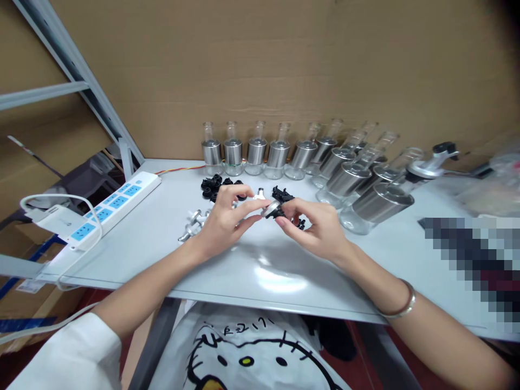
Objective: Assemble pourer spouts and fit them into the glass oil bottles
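A small silver and black bottle top (271, 210) is held between my two hands above the middle of the table. My left hand (229, 216) pinches its silver side with thumb and index fingertip. The fingers of my right hand (314, 227) are closed on its black part, which they partly cover. Just behind my fingers lie small black plastic parts (282, 194) and a silver piece (259, 194). More silver spout pieces (195, 223) lie beside my left hand, with a pile of black parts (213, 187) behind it.
Several glass bottles with steel sleeves (257, 150) stand along the back and right; one at the right carries a silver and black top (433, 165). A white power strip (117, 208) with a charger and cable lies at the left. A plastic bag (495, 184) sits far right.
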The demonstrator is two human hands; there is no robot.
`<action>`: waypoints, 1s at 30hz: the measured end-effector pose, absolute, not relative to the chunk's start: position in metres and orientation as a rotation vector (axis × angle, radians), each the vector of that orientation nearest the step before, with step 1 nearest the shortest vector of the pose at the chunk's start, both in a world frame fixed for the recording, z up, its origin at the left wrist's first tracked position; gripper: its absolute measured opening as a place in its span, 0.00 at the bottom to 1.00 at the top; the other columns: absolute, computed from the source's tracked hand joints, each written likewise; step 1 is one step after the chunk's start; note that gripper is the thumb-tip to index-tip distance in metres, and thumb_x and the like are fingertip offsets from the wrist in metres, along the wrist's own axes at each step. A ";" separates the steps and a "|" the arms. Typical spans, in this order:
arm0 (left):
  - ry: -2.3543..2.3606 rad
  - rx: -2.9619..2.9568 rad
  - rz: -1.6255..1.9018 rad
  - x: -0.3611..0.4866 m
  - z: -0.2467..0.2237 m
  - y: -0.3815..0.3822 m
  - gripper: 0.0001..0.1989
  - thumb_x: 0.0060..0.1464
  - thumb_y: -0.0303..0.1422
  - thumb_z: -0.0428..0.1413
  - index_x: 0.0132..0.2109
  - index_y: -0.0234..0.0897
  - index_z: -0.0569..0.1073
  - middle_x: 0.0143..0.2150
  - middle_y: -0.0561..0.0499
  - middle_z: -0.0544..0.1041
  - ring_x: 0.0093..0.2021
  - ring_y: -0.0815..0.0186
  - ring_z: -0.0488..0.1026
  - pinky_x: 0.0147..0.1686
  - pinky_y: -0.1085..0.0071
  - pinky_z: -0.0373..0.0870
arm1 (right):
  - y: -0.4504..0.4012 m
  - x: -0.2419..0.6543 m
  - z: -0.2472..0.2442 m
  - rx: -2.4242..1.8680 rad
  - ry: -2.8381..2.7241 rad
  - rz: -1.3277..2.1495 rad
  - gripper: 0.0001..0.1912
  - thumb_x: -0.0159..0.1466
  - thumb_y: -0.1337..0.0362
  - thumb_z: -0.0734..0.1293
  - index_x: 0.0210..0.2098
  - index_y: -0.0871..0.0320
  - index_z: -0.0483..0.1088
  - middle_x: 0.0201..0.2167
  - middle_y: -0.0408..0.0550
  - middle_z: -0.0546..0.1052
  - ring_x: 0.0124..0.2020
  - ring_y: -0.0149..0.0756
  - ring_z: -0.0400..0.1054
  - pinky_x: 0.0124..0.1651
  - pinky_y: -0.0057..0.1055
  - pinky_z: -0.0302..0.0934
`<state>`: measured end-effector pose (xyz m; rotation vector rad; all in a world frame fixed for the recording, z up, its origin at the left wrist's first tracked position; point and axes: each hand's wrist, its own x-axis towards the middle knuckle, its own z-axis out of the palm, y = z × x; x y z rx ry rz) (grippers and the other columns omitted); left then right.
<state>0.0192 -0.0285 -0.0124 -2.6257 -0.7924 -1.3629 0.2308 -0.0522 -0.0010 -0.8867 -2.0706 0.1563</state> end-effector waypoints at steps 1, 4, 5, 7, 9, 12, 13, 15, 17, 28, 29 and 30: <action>-0.791 -2.587 -1.368 0.019 -0.012 -0.028 0.08 0.62 0.30 0.54 0.48 0.42 0.72 0.47 0.45 0.70 0.48 0.61 0.67 0.43 0.65 0.70 | -0.053 0.231 0.001 -0.920 -2.041 0.230 0.11 0.65 0.62 0.63 0.26 0.55 0.61 0.18 0.38 0.67 0.18 0.26 0.58 0.22 0.25 0.52; -0.664 -2.646 -1.342 0.019 -0.010 -0.026 0.06 0.62 0.30 0.54 0.46 0.40 0.72 0.47 0.46 0.74 0.49 0.62 0.69 0.46 0.64 0.70 | -0.055 0.229 0.008 -1.022 -1.974 0.452 0.12 0.64 0.59 0.61 0.25 0.56 0.61 0.17 0.38 0.63 0.18 0.27 0.56 0.22 0.25 0.51; -0.602 -2.685 -1.332 0.020 -0.010 -0.026 0.06 0.63 0.29 0.53 0.47 0.40 0.71 0.45 0.47 0.75 0.48 0.63 0.71 0.47 0.64 0.70 | -0.055 0.228 0.010 -1.051 -1.968 0.522 0.13 0.64 0.58 0.61 0.24 0.56 0.61 0.17 0.38 0.62 0.18 0.27 0.55 0.22 0.26 0.50; -0.524 -2.717 -1.335 0.021 -0.010 -0.026 0.07 0.63 0.27 0.52 0.48 0.38 0.69 0.43 0.48 0.78 0.46 0.64 0.73 0.48 0.65 0.71 | -0.057 0.227 0.014 -1.100 -1.962 0.667 0.16 0.64 0.57 0.60 0.22 0.56 0.60 0.16 0.39 0.63 0.19 0.27 0.54 0.23 0.26 0.50; -0.517 -2.693 -1.366 0.022 -0.011 -0.026 0.06 0.63 0.26 0.52 0.47 0.36 0.69 0.41 0.47 0.78 0.44 0.64 0.74 0.46 0.65 0.72 | -0.057 0.226 0.016 -1.131 -1.943 0.837 0.19 0.64 0.55 0.59 0.21 0.56 0.61 0.16 0.40 0.65 0.19 0.27 0.56 0.25 0.27 0.51; -0.526 -2.693 -1.424 0.022 -0.013 -0.026 0.05 0.61 0.26 0.54 0.45 0.34 0.70 0.38 0.47 0.78 0.40 0.65 0.74 0.42 0.67 0.72 | -0.055 0.226 0.015 -1.092 -1.882 1.060 0.21 0.65 0.52 0.59 0.22 0.58 0.64 0.17 0.42 0.69 0.21 0.28 0.60 0.29 0.28 0.54; -0.535 -2.713 -1.441 0.022 -0.014 -0.025 0.05 0.61 0.26 0.55 0.45 0.34 0.70 0.38 0.47 0.78 0.39 0.66 0.74 0.41 0.68 0.72 | -0.054 0.226 0.013 -1.066 -1.863 1.101 0.20 0.65 0.52 0.60 0.23 0.58 0.65 0.18 0.42 0.69 0.22 0.28 0.61 0.29 0.27 0.54; -0.555 -2.761 -1.465 0.021 -0.014 -0.025 0.05 0.61 0.27 0.55 0.45 0.34 0.71 0.37 0.48 0.78 0.38 0.66 0.73 0.40 0.69 0.72 | -0.052 0.226 0.009 -1.021 -1.823 1.136 0.17 0.65 0.53 0.61 0.27 0.59 0.67 0.19 0.41 0.70 0.22 0.28 0.61 0.28 0.27 0.53; -0.578 -2.796 -1.481 0.020 -0.015 -0.024 0.05 0.61 0.28 0.55 0.45 0.35 0.72 0.37 0.48 0.79 0.38 0.67 0.74 0.39 0.70 0.71 | -0.051 0.225 0.004 -0.994 -1.800 1.135 0.15 0.65 0.53 0.62 0.31 0.59 0.68 0.20 0.41 0.71 0.22 0.28 0.62 0.27 0.27 0.54; -1.525 -3.340 -1.817 0.026 -0.004 -0.032 0.10 0.57 0.38 0.56 0.36 0.34 0.76 0.23 0.55 0.72 0.23 0.73 0.67 0.26 0.76 0.63 | -0.054 0.230 0.001 -0.816 -2.099 0.136 0.05 0.67 0.64 0.64 0.40 0.57 0.70 0.29 0.48 0.77 0.27 0.32 0.68 0.30 0.28 0.62; -1.571 -3.399 -1.847 0.026 -0.003 -0.032 0.11 0.56 0.38 0.57 0.35 0.33 0.75 0.22 0.55 0.71 0.23 0.73 0.65 0.25 0.76 0.62 | -0.054 0.231 0.002 -0.757 -2.127 0.077 0.05 0.67 0.64 0.64 0.41 0.57 0.69 0.30 0.48 0.77 0.28 0.33 0.69 0.31 0.29 0.63; -1.595 -3.447 -1.874 0.026 -0.002 -0.032 0.12 0.56 0.39 0.57 0.34 0.33 0.74 0.22 0.56 0.70 0.22 0.74 0.64 0.25 0.75 0.61 | -0.054 0.230 0.003 -0.706 -2.148 0.026 0.05 0.67 0.64 0.64 0.42 0.57 0.69 0.30 0.48 0.77 0.29 0.33 0.69 0.32 0.29 0.64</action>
